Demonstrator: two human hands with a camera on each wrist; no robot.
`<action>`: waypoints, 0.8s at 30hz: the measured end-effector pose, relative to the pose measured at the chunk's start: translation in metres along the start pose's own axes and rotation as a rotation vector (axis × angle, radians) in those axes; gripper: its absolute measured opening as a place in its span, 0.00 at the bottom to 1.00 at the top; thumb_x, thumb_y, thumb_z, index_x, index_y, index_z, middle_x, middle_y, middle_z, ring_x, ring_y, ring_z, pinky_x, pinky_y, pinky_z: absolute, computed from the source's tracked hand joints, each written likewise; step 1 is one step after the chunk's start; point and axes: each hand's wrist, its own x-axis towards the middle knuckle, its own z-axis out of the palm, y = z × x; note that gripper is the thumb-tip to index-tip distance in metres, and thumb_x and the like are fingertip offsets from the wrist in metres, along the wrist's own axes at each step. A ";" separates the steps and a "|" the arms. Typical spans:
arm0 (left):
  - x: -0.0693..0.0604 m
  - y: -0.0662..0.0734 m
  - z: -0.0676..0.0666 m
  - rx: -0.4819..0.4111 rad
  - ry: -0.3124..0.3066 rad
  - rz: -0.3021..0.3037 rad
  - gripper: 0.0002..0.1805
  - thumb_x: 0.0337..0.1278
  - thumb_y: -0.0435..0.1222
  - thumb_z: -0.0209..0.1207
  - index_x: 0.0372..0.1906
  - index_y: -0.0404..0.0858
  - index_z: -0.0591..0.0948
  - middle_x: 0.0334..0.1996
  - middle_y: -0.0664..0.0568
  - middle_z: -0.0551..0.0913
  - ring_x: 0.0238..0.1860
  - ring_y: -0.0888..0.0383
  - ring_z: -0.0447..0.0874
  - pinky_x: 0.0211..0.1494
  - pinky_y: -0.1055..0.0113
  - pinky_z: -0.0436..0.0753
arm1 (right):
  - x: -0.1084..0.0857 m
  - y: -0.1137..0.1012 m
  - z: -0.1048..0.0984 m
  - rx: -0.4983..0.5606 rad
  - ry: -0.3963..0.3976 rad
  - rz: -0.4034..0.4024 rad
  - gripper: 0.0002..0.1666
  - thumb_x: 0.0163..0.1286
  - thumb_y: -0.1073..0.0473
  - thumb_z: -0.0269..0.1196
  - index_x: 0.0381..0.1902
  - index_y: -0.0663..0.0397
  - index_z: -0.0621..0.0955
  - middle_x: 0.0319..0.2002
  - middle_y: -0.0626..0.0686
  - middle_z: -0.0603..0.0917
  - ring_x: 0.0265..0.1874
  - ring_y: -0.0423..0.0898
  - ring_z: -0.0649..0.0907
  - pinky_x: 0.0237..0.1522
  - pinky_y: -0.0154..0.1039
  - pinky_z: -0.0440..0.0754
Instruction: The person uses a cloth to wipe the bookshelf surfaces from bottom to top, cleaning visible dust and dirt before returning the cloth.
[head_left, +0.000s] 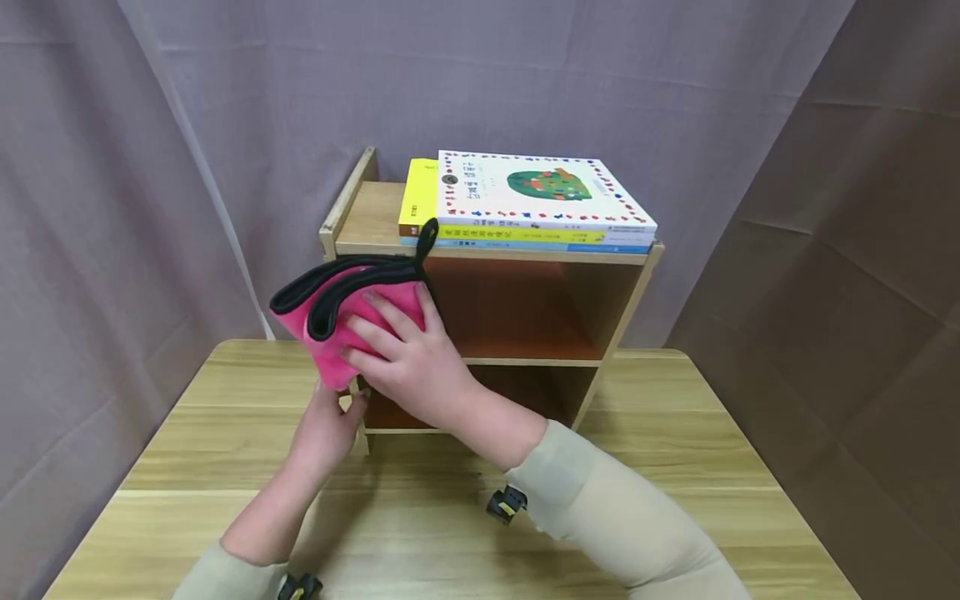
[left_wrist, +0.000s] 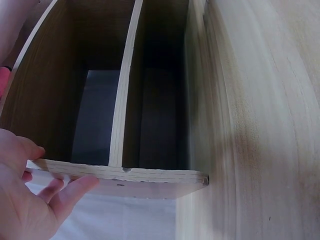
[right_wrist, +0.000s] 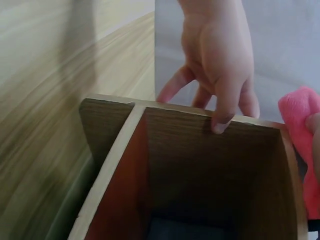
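A small wooden shelf (head_left: 487,362) stands on the table, with two compartments below its top board. My left hand (head_left: 326,429) grips the front edge of its left side panel, low down. In the left wrist view, that thumb and fingers (left_wrist: 75,192) lie on both sides of the panel edge. My right hand (head_left: 416,367) holds a folded pink cloth (head_left: 330,354) with black trim and a black loop at the panel's upper left. The right wrist view shows the cloth (right_wrist: 300,107) beside the top board's corner; the right palm is hidden.
Several books (head_left: 525,192) lie stacked on the shelf's top board, a white-covered one uppermost. The wood-grain table (head_left: 675,467) extends to both sides and in front. Grey curtains (head_left: 480,75) hang behind and at the left, and a brownish one (head_left: 840,250) at the right.
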 end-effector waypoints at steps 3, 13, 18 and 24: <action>0.000 0.000 0.000 -0.012 0.014 0.031 0.22 0.67 0.31 0.55 0.63 0.35 0.69 0.50 0.39 0.71 0.50 0.44 0.71 0.55 0.49 0.72 | -0.004 0.001 0.004 0.047 0.024 -0.007 0.15 0.70 0.49 0.64 0.54 0.33 0.81 0.64 0.50 0.74 0.71 0.56 0.65 0.69 0.69 0.51; 0.001 -0.001 0.001 -0.039 0.022 0.111 0.21 0.64 0.25 0.54 0.61 0.35 0.69 0.55 0.39 0.70 0.59 0.46 0.69 0.64 0.47 0.68 | -0.008 0.005 0.006 0.236 -0.017 0.050 0.21 0.69 0.47 0.66 0.59 0.36 0.81 0.67 0.53 0.72 0.71 0.55 0.65 0.69 0.57 0.65; 0.001 -0.001 0.000 -0.038 -0.006 0.075 0.22 0.67 0.28 0.54 0.64 0.37 0.66 0.60 0.40 0.68 0.64 0.46 0.67 0.68 0.46 0.66 | -0.008 0.007 0.001 0.336 -0.099 0.110 0.24 0.66 0.47 0.68 0.58 0.44 0.80 0.63 0.53 0.73 0.64 0.51 0.71 0.66 0.45 0.70; 0.002 0.001 -0.001 -0.037 -0.041 -0.016 0.25 0.70 0.34 0.53 0.69 0.40 0.63 0.63 0.40 0.67 0.63 0.43 0.69 0.66 0.44 0.69 | -0.007 0.009 -0.004 0.314 -0.233 0.245 0.26 0.69 0.45 0.64 0.61 0.46 0.76 0.58 0.51 0.75 0.47 0.48 0.80 0.47 0.43 0.80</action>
